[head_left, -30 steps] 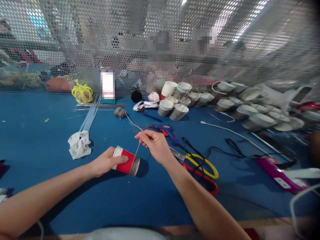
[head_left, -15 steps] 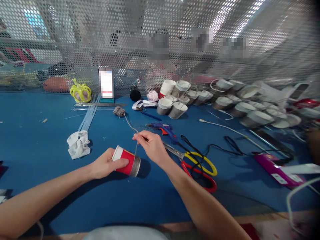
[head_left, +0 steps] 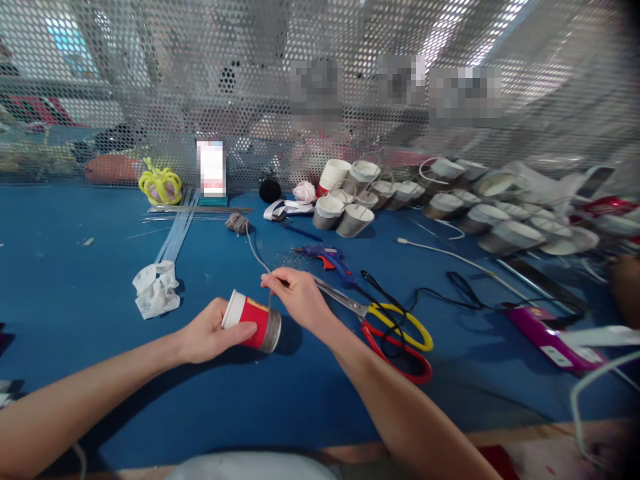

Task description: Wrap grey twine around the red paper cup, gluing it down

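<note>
My left hand (head_left: 213, 331) grips a red and white paper cup (head_left: 255, 315), tilted on its side with its mouth to the left. Grey yarn (head_left: 273, 331) is wound around the cup's base end. Between the thumb and fingers of my right hand (head_left: 295, 291), just above the cup, the strand of grey yarn (head_left: 256, 252) is pinched. It runs down to the wound band and up to a small grey yarn ball (head_left: 237, 223) on the blue table. Scissors (head_left: 395, 327) with yellow and red handles lie right of my right hand.
A blue glue gun (head_left: 327, 257) lies behind my right hand, its black cord trailing right. Several grey-wrapped cups (head_left: 355, 221) stand along the back right. White ribbon (head_left: 157, 288) lies left, a phone (head_left: 213, 170) stands by the mesh screen, and a purple box (head_left: 550, 337) sits right.
My right hand has come slightly lower and left, closer to the cup, still pinching the yarn. The left hand and cup have barely moved.
</note>
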`<move>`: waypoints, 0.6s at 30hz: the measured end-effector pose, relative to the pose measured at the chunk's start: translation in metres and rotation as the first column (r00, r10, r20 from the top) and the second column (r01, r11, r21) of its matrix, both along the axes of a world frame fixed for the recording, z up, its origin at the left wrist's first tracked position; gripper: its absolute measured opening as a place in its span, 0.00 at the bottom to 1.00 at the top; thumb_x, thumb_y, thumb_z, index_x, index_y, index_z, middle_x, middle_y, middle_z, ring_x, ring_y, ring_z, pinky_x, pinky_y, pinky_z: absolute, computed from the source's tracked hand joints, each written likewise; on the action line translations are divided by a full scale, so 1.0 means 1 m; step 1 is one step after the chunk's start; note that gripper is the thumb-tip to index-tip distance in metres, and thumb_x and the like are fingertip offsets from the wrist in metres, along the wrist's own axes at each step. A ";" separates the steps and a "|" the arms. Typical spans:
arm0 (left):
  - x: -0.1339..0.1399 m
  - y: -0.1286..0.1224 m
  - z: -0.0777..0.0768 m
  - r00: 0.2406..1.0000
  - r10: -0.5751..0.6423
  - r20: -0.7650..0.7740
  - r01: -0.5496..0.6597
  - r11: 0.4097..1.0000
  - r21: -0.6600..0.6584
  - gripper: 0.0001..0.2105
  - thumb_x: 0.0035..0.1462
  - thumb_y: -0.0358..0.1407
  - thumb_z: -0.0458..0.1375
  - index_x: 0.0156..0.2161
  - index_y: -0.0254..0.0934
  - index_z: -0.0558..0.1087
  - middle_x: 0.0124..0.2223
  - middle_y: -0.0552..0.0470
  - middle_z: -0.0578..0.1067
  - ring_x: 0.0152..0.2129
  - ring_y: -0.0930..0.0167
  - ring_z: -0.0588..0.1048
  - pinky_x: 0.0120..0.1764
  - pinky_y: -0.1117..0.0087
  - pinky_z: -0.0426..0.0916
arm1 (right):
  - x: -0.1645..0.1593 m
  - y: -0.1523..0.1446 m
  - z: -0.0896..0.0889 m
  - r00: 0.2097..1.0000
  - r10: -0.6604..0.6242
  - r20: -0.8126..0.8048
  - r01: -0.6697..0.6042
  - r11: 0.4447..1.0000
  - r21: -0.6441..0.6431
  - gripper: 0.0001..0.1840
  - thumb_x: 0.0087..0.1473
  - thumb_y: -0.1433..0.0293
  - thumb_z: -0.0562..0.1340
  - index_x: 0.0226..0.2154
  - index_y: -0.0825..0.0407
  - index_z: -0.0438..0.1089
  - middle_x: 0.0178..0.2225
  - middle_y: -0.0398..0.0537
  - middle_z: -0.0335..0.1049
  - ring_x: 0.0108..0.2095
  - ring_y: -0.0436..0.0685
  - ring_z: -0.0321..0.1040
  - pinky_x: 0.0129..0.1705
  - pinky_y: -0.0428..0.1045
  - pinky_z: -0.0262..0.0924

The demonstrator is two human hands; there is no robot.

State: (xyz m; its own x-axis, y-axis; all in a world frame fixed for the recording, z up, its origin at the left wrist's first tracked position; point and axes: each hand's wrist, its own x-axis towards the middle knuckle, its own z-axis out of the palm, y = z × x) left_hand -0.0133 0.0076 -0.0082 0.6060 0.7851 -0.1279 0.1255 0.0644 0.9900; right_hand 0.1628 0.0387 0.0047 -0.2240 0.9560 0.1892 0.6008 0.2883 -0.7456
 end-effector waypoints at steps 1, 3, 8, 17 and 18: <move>0.000 0.000 0.000 1.000 -0.003 -0.009 0.003 1.000 0.017 0.16 0.49 0.44 0.53 0.23 0.30 0.65 0.20 0.57 0.60 0.17 0.79 0.55 0.19 0.78 0.52 | 0.000 0.000 -0.001 1.000 0.006 0.005 -0.006 1.000 0.001 0.14 0.51 0.67 0.54 0.22 0.54 0.70 0.20 0.43 0.68 0.22 0.48 0.63 0.26 0.43 0.54; 0.000 0.000 0.000 0.999 -0.006 -0.033 0.008 0.998 0.056 0.16 0.49 0.44 0.52 0.22 0.30 0.64 0.19 0.57 0.59 0.17 0.79 0.55 0.18 0.78 0.52 | -0.001 0.000 -0.002 1.000 0.019 0.014 -0.019 1.000 0.001 0.14 0.51 0.67 0.54 0.21 0.54 0.70 0.20 0.43 0.68 0.22 0.48 0.63 0.26 0.43 0.54; -0.001 -0.001 0.003 0.996 -0.013 -0.085 0.028 0.982 0.185 0.15 0.51 0.41 0.51 0.21 0.31 0.63 0.17 0.58 0.58 0.15 0.79 0.54 0.17 0.79 0.50 | -0.002 -0.001 -0.002 0.998 0.054 0.028 -0.054 0.998 -0.014 0.14 0.51 0.68 0.54 0.20 0.54 0.69 0.19 0.42 0.67 0.22 0.48 0.62 0.26 0.43 0.53; 0.002 -0.001 0.012 0.987 -0.034 -0.154 0.113 0.834 0.540 0.11 0.52 0.31 0.48 0.19 0.34 0.59 0.17 0.57 0.60 0.13 0.80 0.56 0.16 0.79 0.52 | -0.002 -0.002 -0.002 0.993 0.112 0.027 -0.110 0.991 -0.074 0.15 0.51 0.67 0.53 0.21 0.55 0.69 0.20 0.43 0.67 0.22 0.48 0.61 0.25 0.43 0.51; 0.002 -0.001 0.013 0.987 -0.037 -0.158 0.121 0.819 0.561 0.12 0.52 0.30 0.48 0.19 0.34 0.59 0.17 0.57 0.60 0.13 0.80 0.56 0.16 0.79 0.52 | -0.002 -0.002 -0.003 0.993 0.119 0.024 -0.116 0.990 -0.084 0.15 0.51 0.67 0.53 0.21 0.55 0.69 0.19 0.43 0.66 0.22 0.48 0.60 0.25 0.42 0.51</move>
